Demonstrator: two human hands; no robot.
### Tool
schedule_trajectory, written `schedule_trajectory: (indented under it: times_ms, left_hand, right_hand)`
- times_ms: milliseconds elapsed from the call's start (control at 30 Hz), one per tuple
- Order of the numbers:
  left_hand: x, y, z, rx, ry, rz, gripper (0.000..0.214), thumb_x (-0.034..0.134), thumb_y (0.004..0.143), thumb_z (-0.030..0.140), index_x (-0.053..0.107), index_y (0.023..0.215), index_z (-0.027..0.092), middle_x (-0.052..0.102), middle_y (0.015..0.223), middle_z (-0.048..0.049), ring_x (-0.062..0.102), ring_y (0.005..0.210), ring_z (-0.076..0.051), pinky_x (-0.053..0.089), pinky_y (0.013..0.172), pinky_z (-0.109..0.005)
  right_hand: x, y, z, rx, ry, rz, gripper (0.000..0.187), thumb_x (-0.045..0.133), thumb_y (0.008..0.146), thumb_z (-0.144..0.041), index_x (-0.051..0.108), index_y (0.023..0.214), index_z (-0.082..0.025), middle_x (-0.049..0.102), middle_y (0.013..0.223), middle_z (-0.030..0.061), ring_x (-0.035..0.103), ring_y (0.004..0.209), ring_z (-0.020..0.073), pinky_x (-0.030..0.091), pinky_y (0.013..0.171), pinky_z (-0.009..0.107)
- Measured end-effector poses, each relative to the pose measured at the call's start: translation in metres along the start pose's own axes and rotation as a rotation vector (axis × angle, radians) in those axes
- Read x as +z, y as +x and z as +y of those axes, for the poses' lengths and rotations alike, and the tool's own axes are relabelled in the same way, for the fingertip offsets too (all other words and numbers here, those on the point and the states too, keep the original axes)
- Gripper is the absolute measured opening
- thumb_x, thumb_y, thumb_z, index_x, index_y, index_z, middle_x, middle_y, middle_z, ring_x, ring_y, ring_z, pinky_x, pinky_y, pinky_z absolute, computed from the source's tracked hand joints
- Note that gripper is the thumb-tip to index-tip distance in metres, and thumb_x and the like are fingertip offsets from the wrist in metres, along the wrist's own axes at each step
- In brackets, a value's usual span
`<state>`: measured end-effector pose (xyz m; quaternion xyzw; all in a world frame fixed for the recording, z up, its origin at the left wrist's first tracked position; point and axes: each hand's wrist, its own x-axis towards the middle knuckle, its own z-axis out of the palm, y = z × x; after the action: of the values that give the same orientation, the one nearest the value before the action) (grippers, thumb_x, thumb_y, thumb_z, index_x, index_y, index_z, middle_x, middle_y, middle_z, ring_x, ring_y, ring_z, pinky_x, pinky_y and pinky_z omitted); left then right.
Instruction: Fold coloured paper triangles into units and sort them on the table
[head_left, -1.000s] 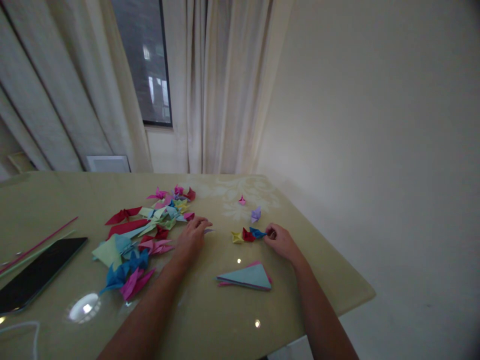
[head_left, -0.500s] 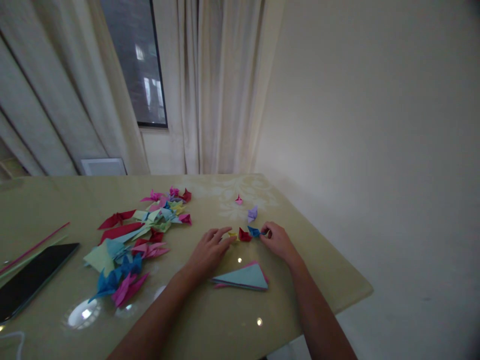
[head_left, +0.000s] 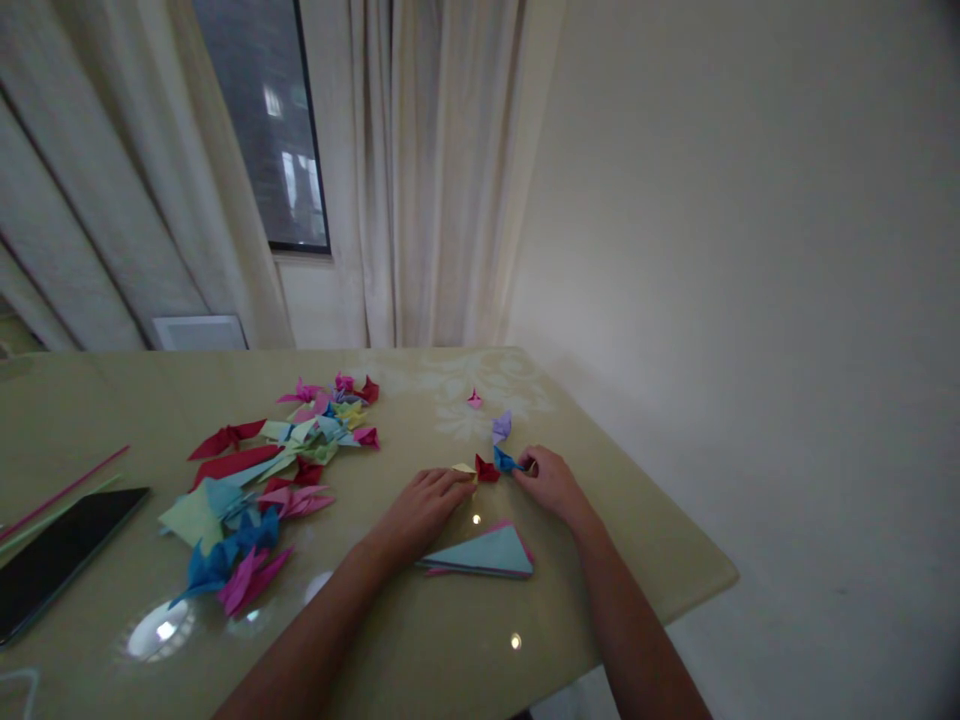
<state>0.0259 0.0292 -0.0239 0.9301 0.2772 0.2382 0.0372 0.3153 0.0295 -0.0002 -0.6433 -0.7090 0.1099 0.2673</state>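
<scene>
My right hand (head_left: pixel 551 480) pinches a small blue folded-paper piece (head_left: pixel 504 460) on the table, thumb and fingertips at its right end. A red folded piece (head_left: pixel 487 469) sits just left of the blue one. My left hand (head_left: pixel 429 505) is closed, its fingertips at a small yellow folded piece (head_left: pixel 465 468) that they mostly cover. Beyond the blue piece stands a lilac folded piece (head_left: pixel 502 427), and farther back a small pink one (head_left: pixel 475 399). Nearer to me, between my forearms, lies a stack of folded blue and pink paper (head_left: pixel 484 553).
A heap of colourful origami pieces (head_left: pixel 300 440) spreads over the table's left middle. A black phone (head_left: pixel 67 560) lies at far left beside a pink strip (head_left: pixel 71 488) and a pale green one. The table's right edge runs near the wall (head_left: pixel 735 300).
My left hand's fingers have come together and lowered over the yellow piece. My right hand has shifted the blue piece slightly left and back, close beside the red one.
</scene>
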Motion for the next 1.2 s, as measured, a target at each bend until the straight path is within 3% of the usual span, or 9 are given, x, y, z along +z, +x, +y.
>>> schedule_trajectory:
  times_ms: [367, 467, 600, 767, 867, 967, 1067, 1200]
  left_hand:
    - [-0.003, 0.001, 0.004, 0.000, -0.034, 0.036, 0.044, 0.051, 0.098, 0.009, 0.059, 0.138, 0.026, 0.069, 0.132, -0.0085, 0.063, 0.119, -0.023, 0.050, 0.103, -0.039]
    - [-0.007, 0.000, 0.006, -0.075, -0.060, 0.079, 0.041, 0.052, 0.099, 0.014, 0.059, 0.138, 0.026, 0.067, 0.132, -0.0092, 0.063, 0.119, -0.024, 0.051, 0.102, -0.040]
    - [-0.014, -0.005, 0.002, -0.243, -0.093, 0.148, 0.056, 0.066, 0.090, 0.024, 0.053, 0.145, 0.026, 0.062, 0.138, -0.0110, 0.059, 0.126, -0.030, 0.048, 0.109, -0.048]
    - [-0.009, -0.010, -0.012, -0.429, -0.237, 0.180, 0.046, 0.064, 0.092, 0.024, 0.056, 0.137, 0.024, 0.065, 0.123, -0.0092, 0.066, 0.113, -0.025, 0.055, 0.102, -0.042]
    - [-0.006, -0.010, -0.018, -0.459, -0.302, 0.215, 0.046, 0.067, 0.090, 0.025, 0.057, 0.135, 0.022, 0.065, 0.121, -0.0088, 0.067, 0.111, -0.024, 0.055, 0.101, -0.042]
    - [-0.006, -0.009, -0.021, -0.457, -0.329, 0.243, 0.040, 0.067, 0.091, 0.026, 0.060, 0.130, 0.021, 0.066, 0.120, -0.0093, 0.068, 0.109, -0.024, 0.056, 0.099, -0.042]
    - [-0.006, -0.009, -0.022, -0.461, -0.315, 0.273, 0.031, 0.066, 0.091, 0.027, 0.064, 0.122, 0.020, 0.068, 0.117, -0.0091, 0.068, 0.108, -0.024, 0.057, 0.098, -0.042]
    - [-0.006, -0.009, -0.023, -0.466, -0.322, 0.303, 0.028, 0.065, 0.092, 0.027, 0.065, 0.119, 0.021, 0.070, 0.113, -0.0079, 0.070, 0.104, -0.023, 0.058, 0.095, -0.040]
  right_hand:
    - [0.001, -0.001, 0.002, 0.008, 0.012, -0.001, 0.006, 0.071, 0.081, -0.025, 0.068, 0.082, -0.020, 0.068, 0.080, 0.0023, 0.060, 0.071, 0.0174, 0.041, 0.065, 0.027]
    - [-0.002, -0.001, 0.001, 0.004, 0.018, 0.005, 0.009, 0.071, 0.081, -0.029, 0.067, 0.082, -0.020, 0.068, 0.080, 0.0024, 0.060, 0.071, 0.0175, 0.042, 0.065, 0.027]
    - [-0.005, 0.000, 0.000, -0.002, 0.029, 0.041, 0.008, 0.067, 0.081, -0.028, 0.066, 0.080, -0.020, 0.068, 0.079, 0.0025, 0.059, 0.069, 0.0172, 0.042, 0.065, 0.028]
    - [-0.003, 0.002, -0.002, 0.015, 0.060, 0.133, 0.010, 0.061, 0.085, -0.028, 0.062, 0.078, -0.020, 0.066, 0.078, 0.0024, 0.058, 0.066, 0.0163, 0.042, 0.065, 0.028]
    - [0.000, 0.001, -0.007, -0.017, 0.082, 0.131, 0.011, 0.065, 0.086, -0.031, 0.064, 0.088, -0.020, 0.066, 0.084, 0.0022, 0.056, 0.066, 0.0160, 0.042, 0.065, 0.028]
    - [0.006, -0.001, -0.019, -0.129, 0.116, 0.116, 0.015, 0.069, 0.089, -0.033, 0.067, 0.098, -0.020, 0.066, 0.095, 0.0047, 0.060, 0.077, 0.0183, 0.046, 0.071, 0.029]
    - [0.012, -0.002, -0.031, -0.238, 0.153, 0.097, 0.016, 0.072, 0.091, -0.030, 0.070, 0.104, -0.021, 0.066, 0.106, 0.0078, 0.064, 0.097, 0.0232, 0.050, 0.086, 0.034]
    - [0.017, -0.002, -0.036, -0.300, 0.123, 0.074, 0.022, 0.079, 0.089, -0.027, 0.073, 0.110, -0.022, 0.066, 0.112, 0.0091, 0.062, 0.109, 0.0267, 0.049, 0.099, 0.041]
